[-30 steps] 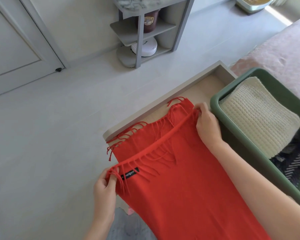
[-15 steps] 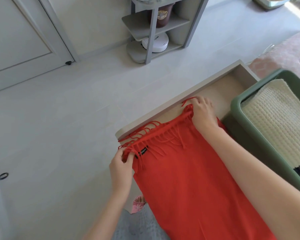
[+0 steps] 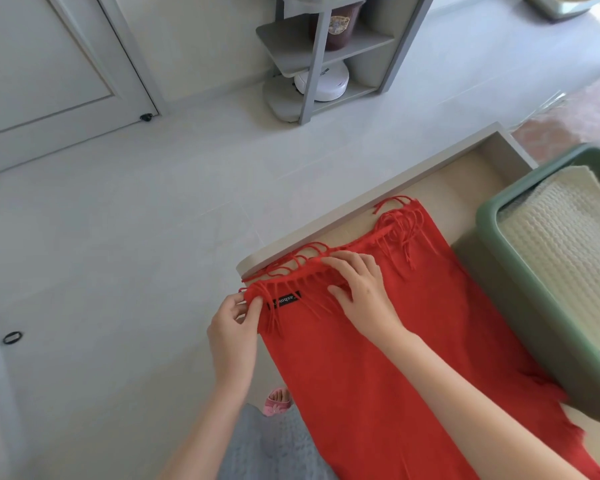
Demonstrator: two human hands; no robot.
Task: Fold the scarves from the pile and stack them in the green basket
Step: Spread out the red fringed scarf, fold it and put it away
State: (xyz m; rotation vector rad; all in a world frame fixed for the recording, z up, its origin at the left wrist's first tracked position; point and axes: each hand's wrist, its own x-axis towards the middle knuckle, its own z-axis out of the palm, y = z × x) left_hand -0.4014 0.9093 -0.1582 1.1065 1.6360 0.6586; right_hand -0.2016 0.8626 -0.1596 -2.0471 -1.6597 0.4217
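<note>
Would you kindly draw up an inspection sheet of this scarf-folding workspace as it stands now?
Surface: beige worktop with a raised pale rim, partly covered by the scarf.
Job's things: red scarf lies doubled over, fringed ends together at the far edge, black label showing; green basket at the right holds a folded cream knit.
Clutter: black ring on the floor.
Grippers: left hand pinches the scarf's left fringed corner; right hand presses flat on the fringed edge.
Cables: nothing seen.
Surroundings: pale tiled floor, white door, grey shelf unit holding a brown jar and a white round device.
</note>
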